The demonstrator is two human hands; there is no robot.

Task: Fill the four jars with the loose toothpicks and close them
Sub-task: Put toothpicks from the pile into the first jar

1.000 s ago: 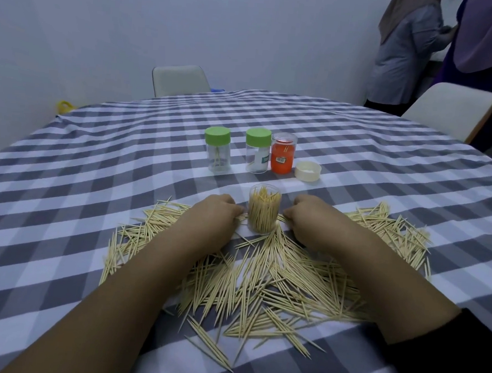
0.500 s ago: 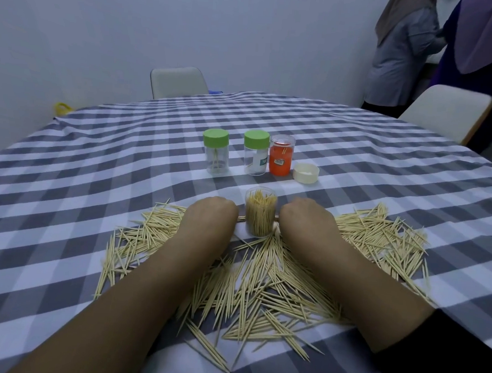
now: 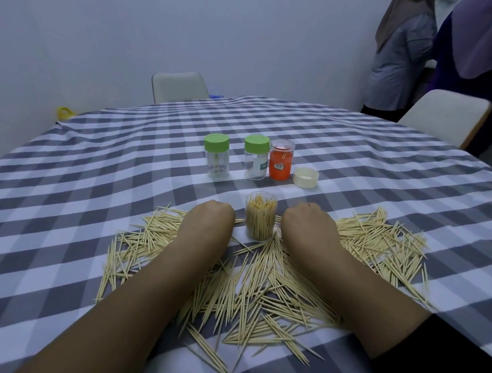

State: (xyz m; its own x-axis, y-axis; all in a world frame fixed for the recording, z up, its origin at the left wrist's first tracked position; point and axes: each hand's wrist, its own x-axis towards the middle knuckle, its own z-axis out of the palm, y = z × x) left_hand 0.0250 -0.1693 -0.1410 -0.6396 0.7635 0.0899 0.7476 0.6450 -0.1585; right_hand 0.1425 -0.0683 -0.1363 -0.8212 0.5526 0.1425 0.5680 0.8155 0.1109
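The left hand (image 3: 211,223) and the right hand (image 3: 308,227) rest knuckles-up on the table, one on each side of the open jar (image 3: 260,216), apart from each other and close beside its wall. Their fingers are curled under and hidden, so I cannot tell whether they pinch any toothpicks.

The open jar is a clear, lidless cylinder standing upright, packed nearly to the rim with pale toothpicks standing on end. Around its base and nearer the person than it, loose toothpicks (image 3: 261,288) lie scattered in a wide fan: thin, pale wooden sticks crossing one another, spreading to both sides of the jar and under the forearms.

Beyond the open jar stand three closed jars in a row: a clear jar with a green lid (image 3: 216,160), a second green-lidded jar (image 3: 256,161) with a white label, and an orange jar (image 3: 281,163) with a clear cap. Just right of the orange jar lies a cream lid (image 3: 306,177), rim up. All sit on a grey-and-white checked tablecloth (image 3: 95,177).
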